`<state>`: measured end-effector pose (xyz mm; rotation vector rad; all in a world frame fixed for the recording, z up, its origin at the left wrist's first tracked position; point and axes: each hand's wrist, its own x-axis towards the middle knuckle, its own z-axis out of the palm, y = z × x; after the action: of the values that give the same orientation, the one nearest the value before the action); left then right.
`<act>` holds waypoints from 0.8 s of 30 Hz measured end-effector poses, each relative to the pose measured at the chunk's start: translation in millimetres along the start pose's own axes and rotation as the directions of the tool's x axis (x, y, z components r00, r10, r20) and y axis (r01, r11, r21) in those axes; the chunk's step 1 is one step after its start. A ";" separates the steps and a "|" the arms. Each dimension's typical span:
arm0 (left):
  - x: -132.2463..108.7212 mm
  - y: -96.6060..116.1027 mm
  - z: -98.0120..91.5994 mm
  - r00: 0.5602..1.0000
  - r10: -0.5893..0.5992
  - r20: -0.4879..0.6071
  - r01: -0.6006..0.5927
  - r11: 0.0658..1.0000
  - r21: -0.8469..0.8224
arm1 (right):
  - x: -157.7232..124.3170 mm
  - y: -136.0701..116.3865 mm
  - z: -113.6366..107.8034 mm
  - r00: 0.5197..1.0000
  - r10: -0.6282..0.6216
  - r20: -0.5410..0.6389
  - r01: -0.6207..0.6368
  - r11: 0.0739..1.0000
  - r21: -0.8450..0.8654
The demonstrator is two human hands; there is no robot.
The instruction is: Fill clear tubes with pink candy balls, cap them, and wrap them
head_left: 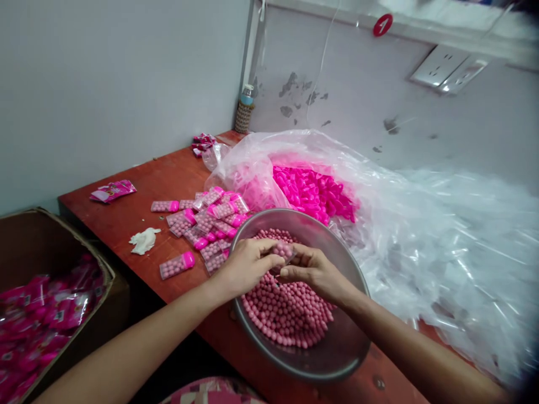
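Note:
Over a metal bowl [353,336] of pink balls [286,314], my left hand [248,266] and my right hand [314,269] meet at a small clear plastic box [283,251]. Pink balls show inside the box. My left thumb and fingers close on its left side, and my right fingers pinch its other side. No pink cap shows on it, though my fingers cover part of it. Left of the bowl lies a pile of filled clear boxes with pink caps [210,216]; one filled box [177,265] lies apart at the front.
Behind the bowl, a clear bag [261,146] holds loose pink caps [314,191]. Clear plastic [455,269] heaps on the right. A carton [107,269] of pink packets stands lower left. White crumpled paper [144,240], pink packets [113,191] and a bottle [247,95] are on the red table [138,213].

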<state>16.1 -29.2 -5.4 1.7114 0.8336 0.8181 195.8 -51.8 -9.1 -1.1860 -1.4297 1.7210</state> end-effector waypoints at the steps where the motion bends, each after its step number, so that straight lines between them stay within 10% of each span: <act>1: 1.6 -2.0 1.2 1.000 -0.027 0.006 0.028 0.998 -0.057 | -1.2 0.6 -2.2 0.999 -0.013 -0.030 0.011 0.999 -0.048; 9: 9.4 -12.3 2.9 0.967 -0.149 0.208 0.210 0.927 -0.312 | -13.7 -15.9 -25.5 0.910 -0.410 0.068 0.358 0.688 -0.631; 13: 11.9 -9.0 7.3 0.960 -0.201 0.194 0.260 0.897 -0.358 | -18.1 -12.7 -35.5 0.902 -0.431 0.002 0.360 0.750 -0.555; 16: 11.8 -11.2 11.0 0.940 -0.292 0.179 0.342 0.822 -0.455 | -11.8 -6.0 -74.8 0.878 -0.402 -0.261 0.163 0.763 -0.625; 19: 10.7 -12.9 12.3 0.922 -0.327 0.207 0.387 0.789 -0.477 | 2.7 1.3 -138.8 0.768 -0.345 -0.539 -0.270 0.588 -0.762; 24: 10.9 -13.1 12.2 0.917 -0.373 0.144 0.394 0.787 -0.475 | 33.6 22.2 -222.9 0.684 -0.325 -0.653 -0.555 0.349 -0.755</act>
<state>30.2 -22.9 -19.5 1.0491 0.8195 0.6384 384.9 68.0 -43.8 -2.2985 -1.7607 0.0430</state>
